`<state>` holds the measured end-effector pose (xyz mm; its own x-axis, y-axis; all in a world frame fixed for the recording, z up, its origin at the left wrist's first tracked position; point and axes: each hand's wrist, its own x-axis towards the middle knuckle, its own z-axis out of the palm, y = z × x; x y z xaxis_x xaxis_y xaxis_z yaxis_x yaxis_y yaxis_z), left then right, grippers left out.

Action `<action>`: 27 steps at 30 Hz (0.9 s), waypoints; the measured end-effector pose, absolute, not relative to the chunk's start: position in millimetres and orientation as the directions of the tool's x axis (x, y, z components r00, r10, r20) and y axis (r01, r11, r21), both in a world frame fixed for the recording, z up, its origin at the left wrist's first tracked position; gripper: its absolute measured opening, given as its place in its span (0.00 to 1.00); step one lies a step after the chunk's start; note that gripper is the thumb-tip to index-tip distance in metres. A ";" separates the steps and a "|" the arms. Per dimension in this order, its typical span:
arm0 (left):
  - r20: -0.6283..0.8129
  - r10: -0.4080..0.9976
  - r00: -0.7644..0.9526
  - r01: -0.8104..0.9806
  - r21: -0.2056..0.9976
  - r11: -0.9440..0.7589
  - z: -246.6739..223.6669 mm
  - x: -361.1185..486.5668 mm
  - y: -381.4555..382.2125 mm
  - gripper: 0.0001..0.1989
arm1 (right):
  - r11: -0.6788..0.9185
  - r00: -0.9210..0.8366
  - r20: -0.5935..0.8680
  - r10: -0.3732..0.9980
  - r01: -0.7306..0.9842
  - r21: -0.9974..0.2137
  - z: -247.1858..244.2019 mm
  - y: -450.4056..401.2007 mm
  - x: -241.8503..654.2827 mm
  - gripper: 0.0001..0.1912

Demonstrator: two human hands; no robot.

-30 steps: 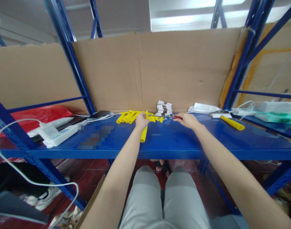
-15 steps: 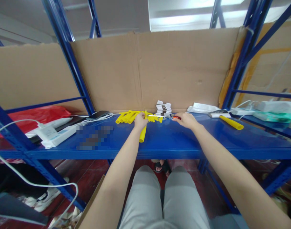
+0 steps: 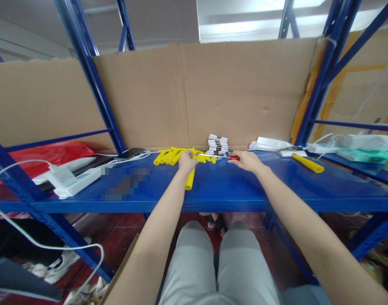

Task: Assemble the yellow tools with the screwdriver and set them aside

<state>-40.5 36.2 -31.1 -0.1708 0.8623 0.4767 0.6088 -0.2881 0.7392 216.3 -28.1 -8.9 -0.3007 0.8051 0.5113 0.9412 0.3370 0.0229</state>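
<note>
The work looks part way through. The left hand [image 3: 187,161] is squeezed around the far part of a yellow tube [image 3: 189,181], which lies on the blue shelf [image 3: 235,186] with its open end toward the person. The right hand [image 3: 247,161] is closed on the red handle of a thin tool [image 3: 233,158]. A shiny rod runs from it toward the left fingers, but I can't tell if its tip touches the tube. So this one tube seems to be not done yet. More yellow tubes [image 3: 170,156] lie in a bunch just left of the left hand, and one lone tube [image 3: 308,163] lies well off to the right. I can't tell which of them are finished and which are waiting. Little yellow bits [image 3: 209,158] lie between the hands, near a stack of small white things [image 3: 217,144], so that spot looks crowded. A cardboard wall [image 3: 209,93] stands behind and stops any reach further back. A white power strip [image 3: 76,183] and a red bag [image 3: 60,154] are far left, out of the way.
</note>
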 end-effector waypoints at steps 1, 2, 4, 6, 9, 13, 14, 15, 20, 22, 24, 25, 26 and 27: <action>0.473 0.863 -0.177 0.616 0.737 -0.278 -31.3 -40.6 36.5 0.13 | 0.328 -0.294 0.493 0.819 0.944 0.019 -8.2 -29.7 214.9 0.11; 0.467 0.865 -0.184 0.628 0.733 -0.262 -31.3 -40.5 36.4 0.13 | 0.319 -0.287 0.474 0.832 0.948 0.014 -7.6 -31.1 213.7 0.12; 0.458 0.868 -0.189 0.647 0.723 -0.241 -30.8 -39.9 35.3 0.12 | 0.308 -0.277 0.449 0.849 0.951 0.004 -6.8 -32.7 211.8 0.12; 0.459 0.869 -0.188 0.663 0.712 -0.232 -29.7 -39.0 33.2 0.13 | 0.309 -0.273 0.450 0.850 0.951 -0.006 -6.9 -32.4 211.3 0.12; 0.473 0.861 -0.186 0.689 0.688 -0.229 -27.2 -37.9 29.4 0.14 | 0.291 -0.248 0.471 0.847 0.957 -0.019 -7.7 -30.1 212.7 0.11; 0.483 0.858 -0.175 0.686 0.685 -0.245 -24.9 -37.8 26.7 0.13 | 0.292 -0.254 0.496 0.830 0.956 -0.001 -8.7 -28.2 215.4 0.08; 0.483 0.858 -0.176 0.679 0.691 -0.249 -24.7 -38.0 26.6 0.13 | 0.307 -0.268 0.503 0.822 0.952 0.007 -8.7 -28.4 215.8 0.08; 0.482 0.858 -0.178 0.671 0.697 -0.253 -24.6 -38.3 26.8 0.13 | 0.322 -0.285 0.504 0.816 0.947 0.013 -8.7 -28.7 216.1 0.08; 0.483 0.855 -0.188 0.641 0.720 -0.266 -24.1 -39.0 26.4 0.13 | 0.348 -0.311 0.477 0.822 0.937 0.013 -7.0 -32.1 213.7 0.13; 0.498 0.848 -0.182 0.632 0.720 -0.287 -22.6 -38.5 24.4 0.13 | 0.326 -0.286 0.478 0.830 0.945 0.000 -5.9 -33.5 212.0 0.14; 0.534 0.829 -0.168 0.623 0.709 -0.331 -19.9 -37.6 21.5 0.12 | 0.301 -0.255 0.489 0.834 0.953 -0.017 -4.9 -34.1 211.2 0.14; 0.557 0.814 -0.163 0.617 0.701 -0.356 -18.1 -37.2 19.9 0.12 | 0.290 -0.238 0.500 0.833 0.957 -0.028 -4.6 -34.0 211.2 0.13; 0.581 0.799 -0.159 0.611 0.693 -0.383 -16.1 -36.7 18.2 0.12 | 0.283 -0.223 0.514 0.828 0.958 -0.039 -4.5 -33.7 211.4 0.13; 0.600 0.784 -0.162 0.603 0.688 -0.402 -14.0 -36.4 16.5 0.11 | 0.279 -0.211 0.533 0.820 0.959 -0.049 -4.6 -33.2 211.8 0.12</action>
